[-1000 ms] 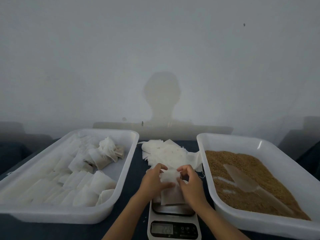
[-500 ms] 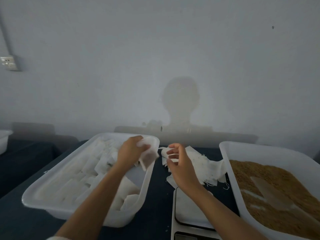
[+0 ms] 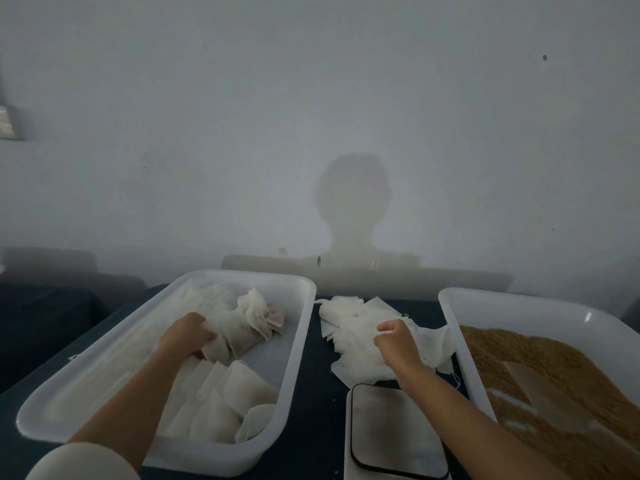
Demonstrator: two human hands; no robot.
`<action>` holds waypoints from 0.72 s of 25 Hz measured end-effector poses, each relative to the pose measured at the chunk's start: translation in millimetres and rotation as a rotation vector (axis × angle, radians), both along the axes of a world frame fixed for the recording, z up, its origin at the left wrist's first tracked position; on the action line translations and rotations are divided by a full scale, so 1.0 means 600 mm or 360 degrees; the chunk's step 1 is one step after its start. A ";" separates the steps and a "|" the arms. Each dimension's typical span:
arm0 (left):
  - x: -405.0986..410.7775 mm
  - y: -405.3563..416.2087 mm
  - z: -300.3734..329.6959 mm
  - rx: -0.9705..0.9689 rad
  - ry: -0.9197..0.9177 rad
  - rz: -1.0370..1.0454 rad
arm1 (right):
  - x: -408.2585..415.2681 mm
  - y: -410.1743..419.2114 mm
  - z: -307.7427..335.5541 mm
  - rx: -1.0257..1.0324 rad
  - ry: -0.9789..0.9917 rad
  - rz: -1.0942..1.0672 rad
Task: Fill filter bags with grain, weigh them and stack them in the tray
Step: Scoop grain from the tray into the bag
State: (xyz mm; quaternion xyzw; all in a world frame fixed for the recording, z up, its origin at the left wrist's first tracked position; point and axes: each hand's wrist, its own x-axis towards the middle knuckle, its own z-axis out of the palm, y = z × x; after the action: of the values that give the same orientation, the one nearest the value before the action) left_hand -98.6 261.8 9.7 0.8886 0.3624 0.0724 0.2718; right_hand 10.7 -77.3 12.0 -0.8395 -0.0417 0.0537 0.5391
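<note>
A white tray (image 3: 298, 344) on the left holds several filled filter bags in rows. My left hand (image 3: 185, 336) is inside it, holding a filled bag (image 3: 228, 336) down among the others at the middle. A loose pile of empty filter bags (image 3: 349, 327) lies on the dark table between the trays. My right hand (image 3: 394, 341) rests on that pile, its fingers curled and pinching an empty bag. The scale (image 3: 391, 427) stands in front of the pile with a bare platform. On the right, a second white tray (image 3: 485, 306) holds brown grain (image 3: 540, 358) with a clear scoop (image 3: 543, 393) lying in it.
A plain wall rises just behind the table, with my shadow on it. The dark tabletop (image 3: 311, 410) shows between the left tray and the scale. A wall socket (image 3: 7, 123) sits at the far left.
My left hand carried the filled bag from the scale into the left tray and lowered it among the others. My right hand left the scale and reached onto the empty-bag pile.
</note>
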 end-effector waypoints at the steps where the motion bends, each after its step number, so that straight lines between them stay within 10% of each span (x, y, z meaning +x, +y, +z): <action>1: -0.001 0.001 -0.004 0.0060 0.0100 -0.0019 | 0.011 -0.003 -0.003 -0.0026 0.0039 -0.0017; 18: 0.030 -0.133 0.080 0.0308 -0.0605 -0.0241 | 0.053 0.023 -0.018 -0.2368 -0.1172 0.1646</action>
State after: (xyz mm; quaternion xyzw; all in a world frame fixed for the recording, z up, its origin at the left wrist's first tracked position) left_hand -80.3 181.8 57.5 0.9055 0.2283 0.2525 0.2534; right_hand 42.5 -63.7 1.2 -0.8076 -0.5260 0.0307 -0.2649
